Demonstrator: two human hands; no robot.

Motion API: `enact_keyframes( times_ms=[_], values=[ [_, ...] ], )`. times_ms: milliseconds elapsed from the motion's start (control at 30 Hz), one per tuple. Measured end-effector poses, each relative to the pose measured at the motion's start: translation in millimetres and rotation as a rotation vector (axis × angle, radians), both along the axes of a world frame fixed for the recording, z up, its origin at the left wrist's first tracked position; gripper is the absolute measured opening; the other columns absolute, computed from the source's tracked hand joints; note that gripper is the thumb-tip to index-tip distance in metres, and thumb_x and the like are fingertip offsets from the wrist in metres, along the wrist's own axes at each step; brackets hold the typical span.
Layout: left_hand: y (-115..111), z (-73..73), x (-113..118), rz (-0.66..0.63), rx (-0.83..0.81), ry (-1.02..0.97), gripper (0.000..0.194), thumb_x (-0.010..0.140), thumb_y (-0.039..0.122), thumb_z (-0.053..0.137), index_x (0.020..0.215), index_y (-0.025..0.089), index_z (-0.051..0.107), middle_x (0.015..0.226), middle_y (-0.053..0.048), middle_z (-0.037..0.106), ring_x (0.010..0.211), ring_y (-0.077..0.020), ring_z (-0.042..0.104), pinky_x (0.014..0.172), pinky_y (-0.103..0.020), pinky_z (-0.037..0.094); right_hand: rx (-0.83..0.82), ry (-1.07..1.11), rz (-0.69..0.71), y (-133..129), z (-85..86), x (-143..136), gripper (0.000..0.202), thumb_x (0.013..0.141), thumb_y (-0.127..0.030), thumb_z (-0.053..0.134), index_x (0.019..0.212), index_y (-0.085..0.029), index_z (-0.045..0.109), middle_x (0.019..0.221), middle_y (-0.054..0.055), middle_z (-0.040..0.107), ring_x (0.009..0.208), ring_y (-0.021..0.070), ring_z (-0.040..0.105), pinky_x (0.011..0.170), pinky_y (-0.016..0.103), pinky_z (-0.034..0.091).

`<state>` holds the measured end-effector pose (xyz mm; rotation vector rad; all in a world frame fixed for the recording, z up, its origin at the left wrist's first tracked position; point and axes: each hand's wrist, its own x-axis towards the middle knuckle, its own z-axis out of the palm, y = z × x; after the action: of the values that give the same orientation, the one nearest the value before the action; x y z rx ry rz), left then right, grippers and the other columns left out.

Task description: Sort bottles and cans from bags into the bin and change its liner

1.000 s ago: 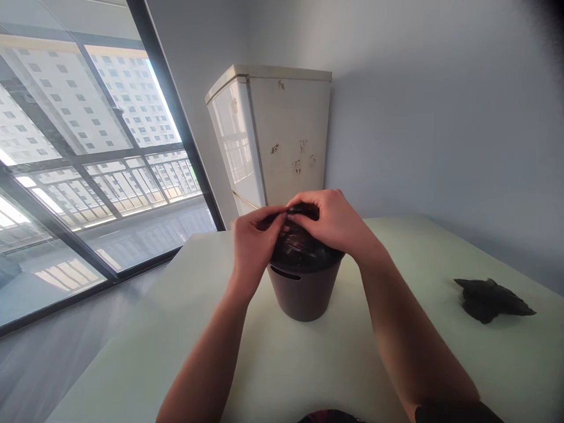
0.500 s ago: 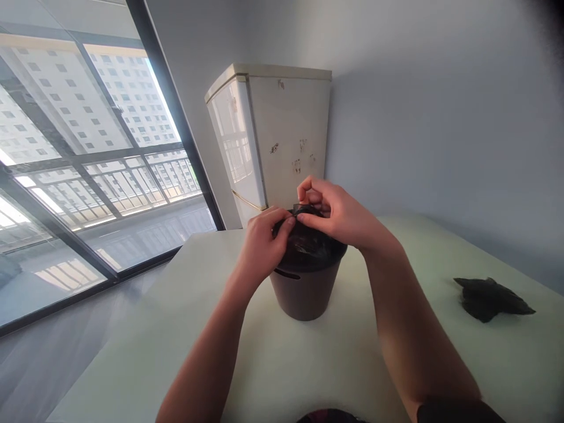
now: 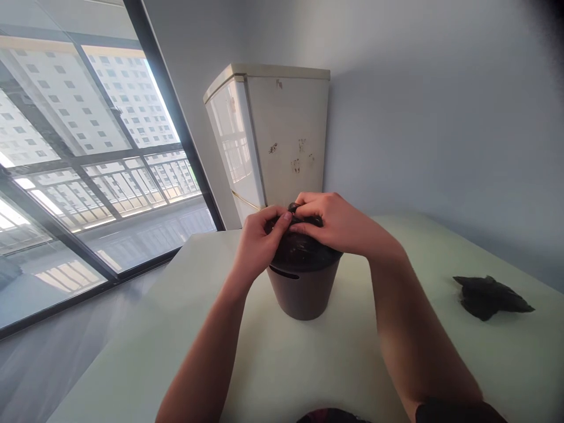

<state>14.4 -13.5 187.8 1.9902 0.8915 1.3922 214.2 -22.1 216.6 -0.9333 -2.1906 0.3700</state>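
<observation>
A brown trash can [image 3: 304, 294] with a slot near its rim stands upright on the pale table. Over its mouth lies a black plastic bag [image 3: 304, 251], gathered at the top between my two hands. My left hand [image 3: 259, 238] pinches the gathered plastic from the left, thumb against fingers. From the right, my right hand [image 3: 328, 220] closes on the same bunch, its fingers curled over the top. A small dark knob of plastic pokes up between the hands. My fingers hide the far side of the rim.
On the right of the table [image 3: 418, 346] lies a crumpled black piece of plastic [image 3: 491, 296]. Behind the table stands a white refrigerator [image 3: 291, 129] against the grey wall. Glass sliding doors [image 3: 101, 147] are at the left.
My right hand has lowered and its raised fingers have curled down over the bag's gathered top. My left hand has shifted slightly left. The loose piece on the right stays put.
</observation>
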Motion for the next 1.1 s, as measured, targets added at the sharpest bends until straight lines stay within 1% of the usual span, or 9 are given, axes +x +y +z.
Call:
enact_keyframes(
  times_ms=[233, 467, 600, 733, 800, 867, 933, 1000, 1100],
  values=[
    [8.7, -1.3, -9.6, 0.141, 0.036, -0.048, 0.018, 0.094, 0.035, 0.071, 0.097, 0.024, 0.085, 0.097, -0.005, 0.082, 0.093, -0.0236, 0.076, 0.087, -0.036, 0.060, 0.012, 0.078, -0.095, 2.7, 3.0, 11.3, 0.028, 0.096, -0.038, 0.065, 0.075, -0.021, 0.068, 0.122, 0.003, 0.064, 0.087, 0.0169, 0.060, 0.081, 0.035, 0.044],
    [20.5, -5.0, -21.8, 0.393, 0.144, 0.230, 0.019, 0.089, 0.020, 0.068, 0.091, 0.028, 0.085, 0.091, -0.003, 0.083, 0.090, -0.0269, 0.077, 0.092, -0.045, 0.058, -0.046, -0.064, -0.207, 6.1, -0.7, 33.1, 0.031, 0.091, -0.038, 0.067, 0.065, -0.021, 0.064, 0.116, 0.000, 0.066, 0.070, 0.0129, 0.054, 0.063, 0.035, 0.040],
    [24.4, -8.5, -24.5, 0.479, 0.129, 0.403, 0.022, 0.088, 0.019, 0.065, 0.088, 0.027, 0.085, 0.086, -0.005, 0.082, 0.087, -0.0304, 0.075, 0.087, -0.048, 0.057, -0.063, -0.183, -0.321, 10.4, -5.8, 43.3, 0.032, 0.083, -0.030, 0.070, 0.054, -0.020, 0.058, 0.111, 0.001, 0.067, 0.072, 0.0153, 0.056, 0.055, 0.034, 0.038],
    [21.4, -7.9, -21.2, 0.432, 0.179, 0.366, 0.021, 0.091, 0.022, 0.065, 0.089, 0.028, 0.084, 0.088, -0.003, 0.082, 0.083, -0.0267, 0.074, 0.083, -0.042, 0.056, -0.081, -0.237, -0.394, 7.4, -4.8, 41.8, 0.035, 0.078, -0.026, 0.069, 0.051, -0.019, 0.048, 0.096, 0.002, 0.066, 0.064, 0.0141, 0.051, 0.051, 0.033, 0.030],
    [17.7, -6.0, -18.3, 0.392, 0.206, 0.305, 0.019, 0.092, 0.023, 0.065, 0.092, 0.029, 0.084, 0.091, -0.001, 0.082, 0.084, -0.0240, 0.074, 0.083, -0.039, 0.056, -0.094, -0.212, -0.398, 4.2, -2.5, 35.9, 0.022, 0.077, -0.022, 0.067, 0.059, -0.021, 0.054, 0.083, 0.000, 0.064, 0.058, 0.0129, 0.045, 0.051, 0.032, 0.028],
    [11.7, -3.6, -14.0, 0.369, 0.228, 0.245, 0.019, 0.093, 0.024, 0.066, 0.096, 0.029, 0.083, 0.095, 0.000, 0.082, 0.088, -0.0222, 0.074, 0.085, -0.037, 0.056, -0.105, -0.155, -0.325, 1.9, -1.1, 26.9, 0.008, 0.076, -0.019, 0.064, 0.079, -0.026, 0.063, 0.076, -0.002, 0.062, 0.059, 0.0139, 0.047, 0.052, 0.031, 0.030],
    [3.4, -0.8, -8.2, 0.334, 0.235, 0.181, 0.018, 0.093, 0.024, 0.066, 0.099, 0.029, 0.083, 0.098, 0.001, 0.082, 0.092, -0.0214, 0.075, 0.088, -0.036, 0.056, -0.115, -0.118, -0.187, 1.6, -2.0, 15.9, 0.022, 0.077, -0.016, 0.063, 0.094, -0.028, 0.067, 0.075, -0.003, 0.063, 0.064, 0.0152, 0.053, 0.054, 0.029, 0.033],
    [-6.1, 1.8, -2.0, 0.270, 0.224, 0.115, 0.016, 0.094, 0.026, 0.068, 0.101, 0.028, 0.082, 0.099, 0.001, 0.082, 0.093, -0.0206, 0.075, 0.088, -0.034, 0.057, -0.127, -0.123, -0.067, 3.3, -5.0, 4.9, 0.018, 0.077, -0.014, 0.061, 0.089, -0.026, 0.066, 0.072, -0.003, 0.062, 0.064, 0.0153, 0.053, 0.055, 0.029, 0.033],
    [-16.9, 5.0, 4.4, 0.192, 0.201, 0.061, 0.013, 0.094, 0.030, 0.070, 0.101, 0.026, 0.080, 0.097, 0.000, 0.081, 0.090, -0.0199, 0.075, 0.085, -0.032, 0.058, -0.149, -0.123, 0.000, 7.3, -9.1, -6.1, 0.012, 0.079, -0.013, 0.058, 0.071, -0.022, 0.060, 0.066, -0.001, 0.061, 0.062, 0.0156, 0.053, 0.055, 0.030, 0.034]
  ],
)
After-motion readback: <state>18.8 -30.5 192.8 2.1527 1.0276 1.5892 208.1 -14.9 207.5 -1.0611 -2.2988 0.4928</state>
